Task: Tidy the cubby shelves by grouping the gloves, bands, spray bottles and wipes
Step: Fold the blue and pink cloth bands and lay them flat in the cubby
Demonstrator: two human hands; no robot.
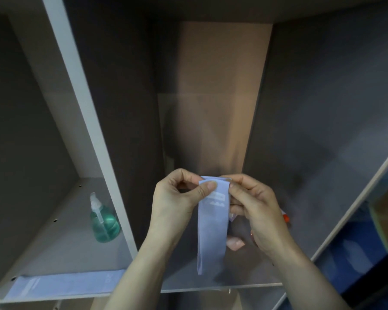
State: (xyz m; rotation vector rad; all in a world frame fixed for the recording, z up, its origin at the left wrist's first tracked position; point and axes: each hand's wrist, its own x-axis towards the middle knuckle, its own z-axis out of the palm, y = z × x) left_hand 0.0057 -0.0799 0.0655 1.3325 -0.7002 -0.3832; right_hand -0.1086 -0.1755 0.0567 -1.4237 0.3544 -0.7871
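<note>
Band [213, 222], pale lilac with white print, hangs as a flat loop in front of the middle cubby, its top edge pinched between the fingers [207, 186] of the left hand [175, 198] and those of the right hand [258, 209], both clenched on it. A second band [63, 285] lies along the front of the left cubby shelf [54, 253] near a green spray bottle [103, 222]. Risk, as a judgement: the thin, stretchy strip may slip from so shallow a pinch, or be shelved beside the bottle and leave the groups mixed.
</note>
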